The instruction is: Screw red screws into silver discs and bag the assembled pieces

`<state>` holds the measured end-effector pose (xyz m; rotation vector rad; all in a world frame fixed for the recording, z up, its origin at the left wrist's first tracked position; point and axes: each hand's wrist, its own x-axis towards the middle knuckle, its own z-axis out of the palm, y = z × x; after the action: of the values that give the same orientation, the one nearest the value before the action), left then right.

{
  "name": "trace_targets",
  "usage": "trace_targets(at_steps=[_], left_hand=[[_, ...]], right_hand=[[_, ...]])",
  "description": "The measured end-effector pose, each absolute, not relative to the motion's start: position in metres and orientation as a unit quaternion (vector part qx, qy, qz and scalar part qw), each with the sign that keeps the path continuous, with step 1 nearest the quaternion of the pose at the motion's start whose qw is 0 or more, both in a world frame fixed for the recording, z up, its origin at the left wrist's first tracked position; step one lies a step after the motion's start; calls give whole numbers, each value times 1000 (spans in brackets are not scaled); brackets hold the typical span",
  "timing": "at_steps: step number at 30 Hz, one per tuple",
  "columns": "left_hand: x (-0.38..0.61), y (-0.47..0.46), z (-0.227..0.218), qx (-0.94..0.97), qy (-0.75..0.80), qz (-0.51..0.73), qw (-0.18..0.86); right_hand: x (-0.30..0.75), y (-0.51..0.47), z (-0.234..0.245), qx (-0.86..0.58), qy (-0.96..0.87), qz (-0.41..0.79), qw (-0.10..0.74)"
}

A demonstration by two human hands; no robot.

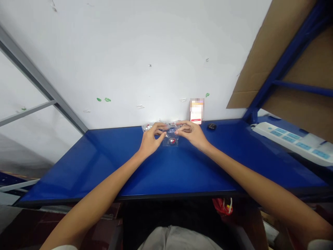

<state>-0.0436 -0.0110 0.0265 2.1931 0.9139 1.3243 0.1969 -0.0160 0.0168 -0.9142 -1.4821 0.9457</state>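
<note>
My left hand (pixel 152 139) and my right hand (pixel 193 134) face each other above the far part of the blue table. Their fingers are curled, thumbs towards the fingertips, at either side of a clear plastic bag (pixel 171 131), and both appear to pinch its edges. Just below it lies a small clear packet with a round silver-and-red piece (pixel 172 141) inside. More clear packets (pixel 147 127) with silver and red bits lie behind my left hand, partly hidden by it. What is inside the pinched bag is too small to make out.
A lit phone (pixel 196 111) leans against the white wall, with a small black object (pixel 211 126) to its right. A white power strip (pixel 293 142) lies at the right beside a blue metal frame (pixel 283 59). The blue table (pixel 166 173) has a dark front edge.
</note>
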Motion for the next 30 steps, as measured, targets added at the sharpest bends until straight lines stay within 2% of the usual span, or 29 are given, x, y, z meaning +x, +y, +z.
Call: trace_targets(at_steps=[5, 8, 15, 24, 30], left_hand=[[-42, -23, 35, 866, 271, 419, -44], [-41, -24, 36, 889, 254, 367, -104], [-46, -12, 29, 879, 274, 389, -25], [-52, 0, 22, 881, 295, 357, 93], [-54, -1, 25, 870, 317, 348, 144]], right_hand=[[190, -21, 18, -356, -605, 462, 542], [189, -22, 19, -345, -627, 437, 544], [190, -27, 25, -346, -659, 397, 537], [195, -23, 20, -360, -691, 347, 523], [202, -22, 24, -367, -771, 219, 472]])
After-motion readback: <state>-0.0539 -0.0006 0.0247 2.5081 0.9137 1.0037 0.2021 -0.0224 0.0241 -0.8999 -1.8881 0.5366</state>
